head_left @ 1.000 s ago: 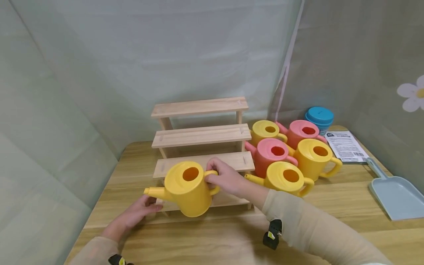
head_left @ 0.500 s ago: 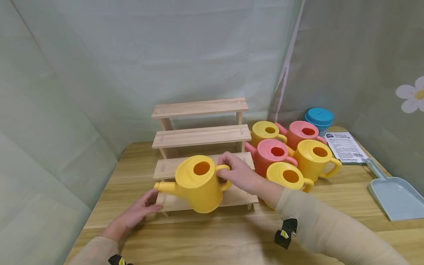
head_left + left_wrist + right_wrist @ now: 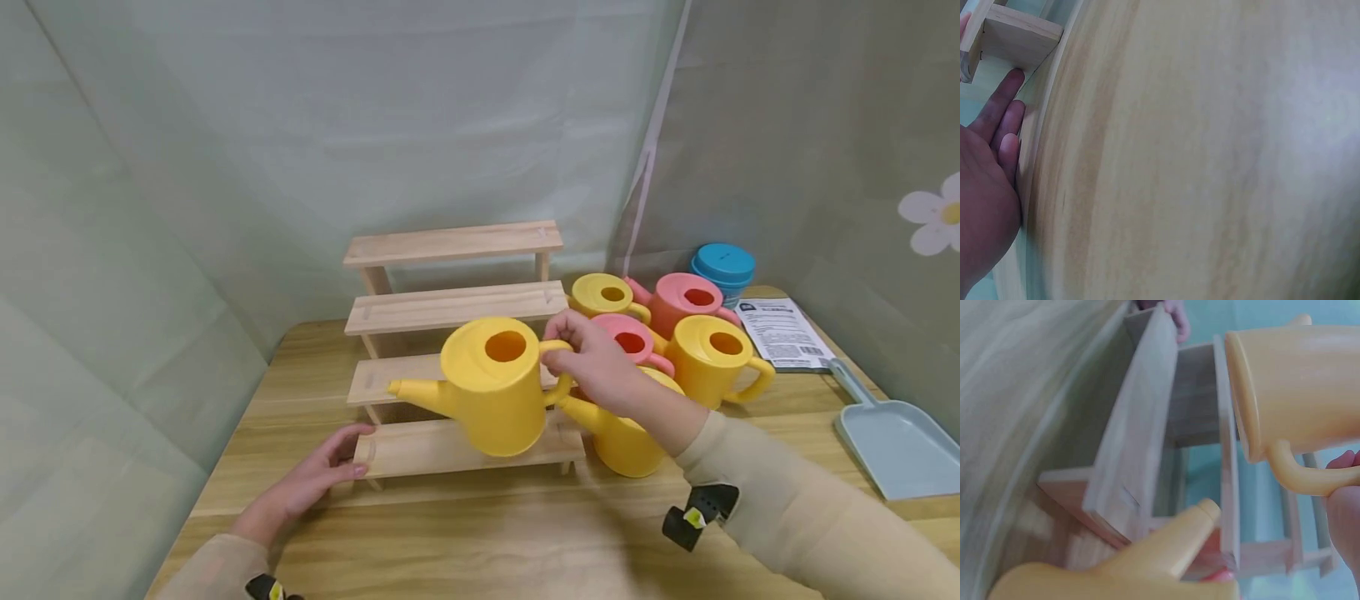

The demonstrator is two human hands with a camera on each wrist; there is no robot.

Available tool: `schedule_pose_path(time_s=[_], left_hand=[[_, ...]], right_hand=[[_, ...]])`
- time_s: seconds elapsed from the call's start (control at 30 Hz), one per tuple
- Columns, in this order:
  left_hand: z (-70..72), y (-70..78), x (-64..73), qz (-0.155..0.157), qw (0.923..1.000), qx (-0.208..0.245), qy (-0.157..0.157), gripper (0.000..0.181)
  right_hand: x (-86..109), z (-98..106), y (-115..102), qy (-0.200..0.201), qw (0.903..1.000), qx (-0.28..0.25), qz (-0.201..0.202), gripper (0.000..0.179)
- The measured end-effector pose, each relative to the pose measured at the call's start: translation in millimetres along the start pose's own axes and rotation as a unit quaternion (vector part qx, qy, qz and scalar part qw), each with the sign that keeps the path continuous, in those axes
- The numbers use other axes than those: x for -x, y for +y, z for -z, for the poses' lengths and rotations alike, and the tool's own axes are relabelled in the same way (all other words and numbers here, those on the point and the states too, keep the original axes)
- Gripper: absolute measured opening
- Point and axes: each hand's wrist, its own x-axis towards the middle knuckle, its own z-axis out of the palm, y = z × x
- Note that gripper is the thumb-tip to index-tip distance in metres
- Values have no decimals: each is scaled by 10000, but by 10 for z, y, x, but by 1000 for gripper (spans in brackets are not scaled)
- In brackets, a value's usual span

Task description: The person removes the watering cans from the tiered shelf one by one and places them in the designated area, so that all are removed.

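Observation:
My right hand (image 3: 596, 354) grips the handle of a yellow watering can (image 3: 498, 400), held roughly upright with its spout to the left. In the head view the can overlaps the lower two boards of a four-step wooden display stand (image 3: 420, 450). The right wrist view shows fingers at the handle of this can (image 3: 1304, 387). At the left end of the stand's lowest board, my left hand (image 3: 318, 475) holds the board between thumb and forefinger. Its other fingers (image 3: 1004, 112) extend beneath, beside the leg, in the left wrist view.
Right of the stand, more yellow and pink watering cans (image 3: 708, 354) stand close together; the nearest (image 3: 630, 446) is partly behind my right arm. Behind them is a blue-lidded tub (image 3: 722, 262). A printed packet (image 3: 783, 333) and a light-blue dustpan (image 3: 903, 446) lie at the table's right.
My right hand has carried the yellow watering can to the right and up, uncovering the left part of the lowest board. The left hand stays at the board's end.

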Motion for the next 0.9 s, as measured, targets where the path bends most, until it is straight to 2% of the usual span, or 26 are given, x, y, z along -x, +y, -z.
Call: schedule_pose_path(time_s=[0.1,0.37,0.6,0.77,0.9], left_hand=[[1,0,2,-67,10000,-50,12,51],[-3,-2,14,-225,9997,-13,-58,50],[11,-27,-1,-40,9999,-96,10,51],[6,-16,1,-39,9999,-140,11,51],[0,-6,-2,4,9998,-173,62,51]], right_hand=[[21,114,-28,177,9998,1,110,12],[99,392,-133,619,9943,-777,377,8],[180,673,-140,1136,9900,-781,287,9],[231,887,-76,1424,9781,-1287,811,6],[260,1060,-31,1338,9632,-1949,1278,9]])
